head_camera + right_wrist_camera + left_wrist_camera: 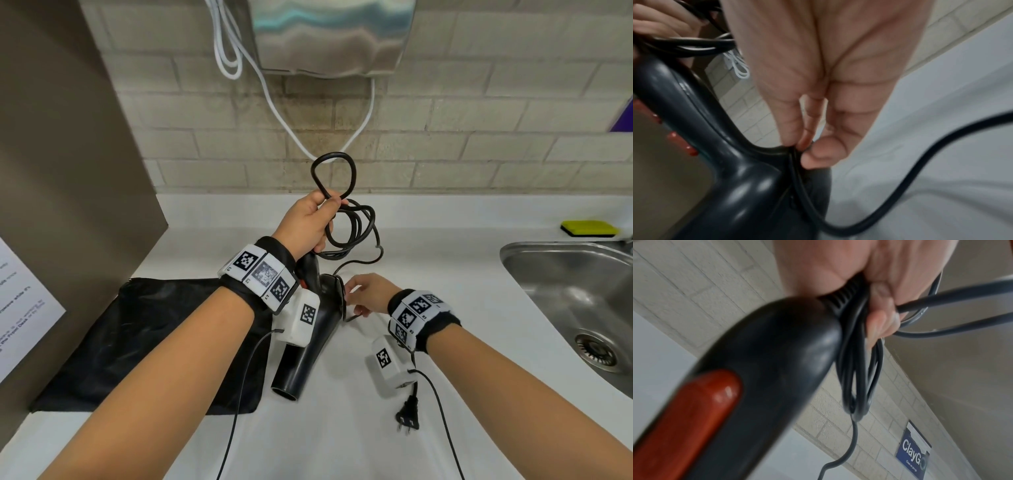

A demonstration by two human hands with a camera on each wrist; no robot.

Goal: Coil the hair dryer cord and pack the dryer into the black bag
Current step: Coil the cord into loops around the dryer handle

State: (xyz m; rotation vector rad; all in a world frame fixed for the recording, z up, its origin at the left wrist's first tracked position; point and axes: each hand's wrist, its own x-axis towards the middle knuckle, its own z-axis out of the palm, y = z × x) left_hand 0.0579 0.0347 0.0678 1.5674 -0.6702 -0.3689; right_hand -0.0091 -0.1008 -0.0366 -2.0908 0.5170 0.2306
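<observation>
A black hair dryer (308,346) with red switches hangs nozzle-down over the white counter. My left hand (310,222) grips the end of its handle (777,345) together with several loops of black cord (346,219). One loop stands above the fist. My right hand (363,294) pinches a stretch of the cord (807,175) against the back of the dryer's body (748,194), thumb and fingers curled on it. The plug (407,414) dangles near the counter below my right wrist. The black bag (150,346) lies flat on the counter at the left, under my left forearm.
A steel sink (575,301) is set into the counter at the right, with a yellow sponge (589,229) behind it. A metal wall unit (329,34) with white cables (274,102) hangs on the brick wall. A brown panel (68,171) closes the left side.
</observation>
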